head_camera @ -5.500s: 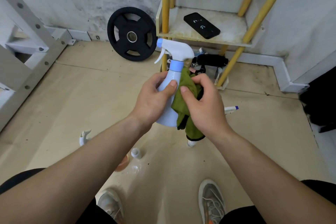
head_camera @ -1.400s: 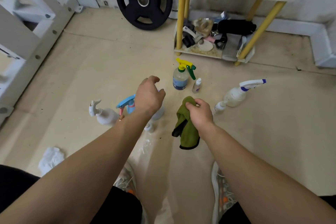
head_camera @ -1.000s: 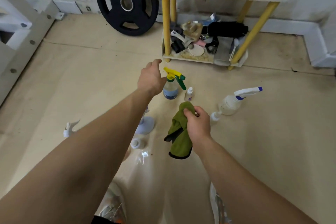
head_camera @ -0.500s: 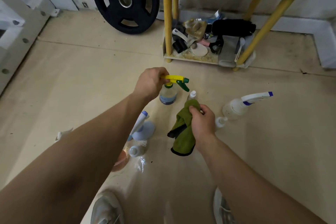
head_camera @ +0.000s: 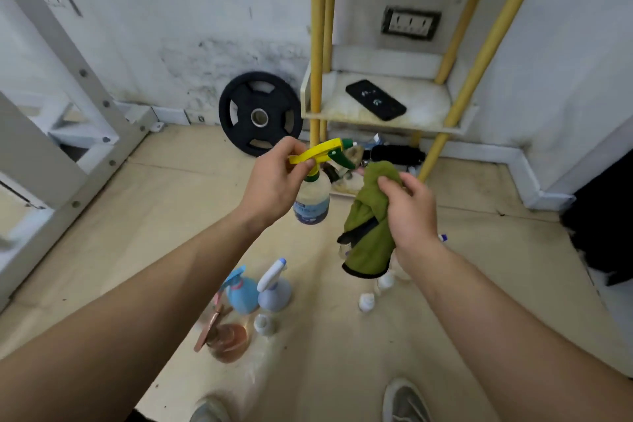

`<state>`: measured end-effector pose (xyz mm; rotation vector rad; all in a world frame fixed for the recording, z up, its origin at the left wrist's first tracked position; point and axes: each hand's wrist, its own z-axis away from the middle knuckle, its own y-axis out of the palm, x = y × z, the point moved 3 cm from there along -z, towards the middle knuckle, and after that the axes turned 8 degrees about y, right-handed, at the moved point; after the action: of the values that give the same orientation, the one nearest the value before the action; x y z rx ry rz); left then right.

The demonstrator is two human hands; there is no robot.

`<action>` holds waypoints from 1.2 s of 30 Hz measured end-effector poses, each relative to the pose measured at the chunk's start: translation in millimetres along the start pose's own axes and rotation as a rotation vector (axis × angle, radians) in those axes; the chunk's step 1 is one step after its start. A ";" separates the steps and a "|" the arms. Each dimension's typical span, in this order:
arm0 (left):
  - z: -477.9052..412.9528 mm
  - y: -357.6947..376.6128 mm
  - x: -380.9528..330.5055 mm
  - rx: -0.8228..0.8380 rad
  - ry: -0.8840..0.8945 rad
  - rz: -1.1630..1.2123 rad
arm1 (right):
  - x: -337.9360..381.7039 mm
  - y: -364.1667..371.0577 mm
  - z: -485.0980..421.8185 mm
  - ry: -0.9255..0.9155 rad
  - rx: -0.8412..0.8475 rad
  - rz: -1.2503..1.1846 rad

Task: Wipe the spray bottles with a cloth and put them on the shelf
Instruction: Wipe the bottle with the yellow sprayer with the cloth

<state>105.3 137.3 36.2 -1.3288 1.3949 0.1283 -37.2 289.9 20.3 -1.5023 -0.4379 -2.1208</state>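
Yellow-trigger spray bottle hangs mid-air from left hand pinching its sprayer head, leaving the body bare for wiping; right hand clutches green cloth just beside, shelf beyond.

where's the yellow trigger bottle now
The bottle is mid-frame in the head view, gripped by the left hand, left of the green cloth the right hand holds.

Home gym or utility room: weight plate against stained wall, white steel rack, yellow-legged shelf, wall socket.
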 end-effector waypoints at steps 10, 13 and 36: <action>59.6 -30.6 -68.4 -0.060 0.051 0.017 | 55.1 -13.4 71.8 -0.527 0.072 0.260; 79.2 -22.2 -62.6 -0.080 0.032 0.056 | 31.1 -13.4 74.3 -0.563 -0.016 0.249; 73.8 14.6 -47.4 0.009 -0.062 -0.027 | 15.9 11.1 58.0 -0.881 -0.078 0.892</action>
<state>126.2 223.7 37.1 -1.3255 1.3237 0.1434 10.1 307.9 54.7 -2.0950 0.0632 -0.7556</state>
